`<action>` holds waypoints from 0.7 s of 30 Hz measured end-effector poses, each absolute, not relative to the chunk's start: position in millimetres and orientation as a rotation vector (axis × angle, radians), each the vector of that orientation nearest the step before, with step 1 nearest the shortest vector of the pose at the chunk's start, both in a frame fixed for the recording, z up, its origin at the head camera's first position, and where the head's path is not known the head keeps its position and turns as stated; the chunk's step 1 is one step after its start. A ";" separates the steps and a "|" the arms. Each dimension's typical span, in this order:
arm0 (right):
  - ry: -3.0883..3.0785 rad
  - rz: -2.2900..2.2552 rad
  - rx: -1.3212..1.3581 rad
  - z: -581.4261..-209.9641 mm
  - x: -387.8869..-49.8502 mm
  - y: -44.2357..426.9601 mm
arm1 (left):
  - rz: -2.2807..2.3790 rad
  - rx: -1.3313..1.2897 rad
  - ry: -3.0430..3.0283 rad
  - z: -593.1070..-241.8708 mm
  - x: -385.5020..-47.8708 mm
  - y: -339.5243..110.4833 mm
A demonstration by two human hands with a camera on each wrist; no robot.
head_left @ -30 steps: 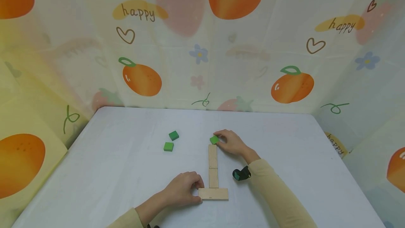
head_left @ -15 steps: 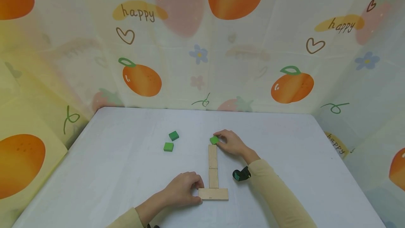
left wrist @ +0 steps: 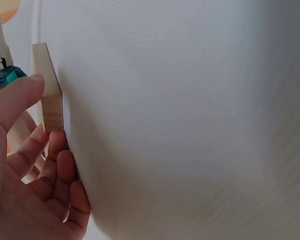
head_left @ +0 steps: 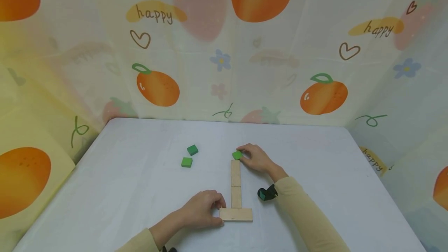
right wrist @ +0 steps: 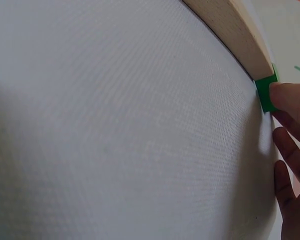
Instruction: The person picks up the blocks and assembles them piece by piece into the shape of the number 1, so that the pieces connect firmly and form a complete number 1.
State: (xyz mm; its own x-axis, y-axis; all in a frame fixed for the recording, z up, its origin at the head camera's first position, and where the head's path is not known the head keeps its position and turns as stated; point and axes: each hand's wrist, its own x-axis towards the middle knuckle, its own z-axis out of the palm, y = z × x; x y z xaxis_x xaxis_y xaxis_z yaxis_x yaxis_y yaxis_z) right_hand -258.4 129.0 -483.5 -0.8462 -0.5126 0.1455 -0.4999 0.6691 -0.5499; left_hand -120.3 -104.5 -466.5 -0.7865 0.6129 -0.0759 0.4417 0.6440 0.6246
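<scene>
Two wooden blocks, a far one [head_left: 235, 173] and a near one [head_left: 236, 197], lie end to end in a line on the table. A third wooden block [head_left: 236, 215] lies crosswise at their near end. My left hand [head_left: 201, 210] pinches the left end of this crosswise block, thumb on the near side; the left wrist view shows the same wooden block [left wrist: 52, 110] between thumb and fingers. My right hand [head_left: 257, 158] pinches a light green block [head_left: 237, 155] at the line's far end. In the right wrist view the green block [right wrist: 266, 93] touches the wood.
Two more green blocks, a darker one [head_left: 192, 150] and a lighter one [head_left: 187, 162], lie left of the wooden line. A black device [head_left: 267, 193] sits at the right wrist. Behind the white table [head_left: 140, 166] hangs a fruit-printed curtain [head_left: 196, 69].
</scene>
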 end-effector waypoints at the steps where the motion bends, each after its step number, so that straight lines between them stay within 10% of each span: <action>1: 2.849 -0.929 -0.863 -483.9 -258.7 129.2 | 0.887 0.843 2.569 -466.0 -120.8 -104.9; 21: 2.841 -1.020 -0.991 -495.3 -264.7 135.1 | 1.039 0.704 2.556 -441.0 -150.9 -126.2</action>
State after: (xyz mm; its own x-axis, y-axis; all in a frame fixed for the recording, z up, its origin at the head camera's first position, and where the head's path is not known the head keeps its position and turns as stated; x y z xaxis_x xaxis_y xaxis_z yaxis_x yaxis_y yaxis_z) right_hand -264.7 135.1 -495.3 -0.8050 -0.5462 0.2319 -0.5689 0.5996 -0.5628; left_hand -150.9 -126.2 -441.0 -0.8374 0.5401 -0.0837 0.3286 0.6200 0.7125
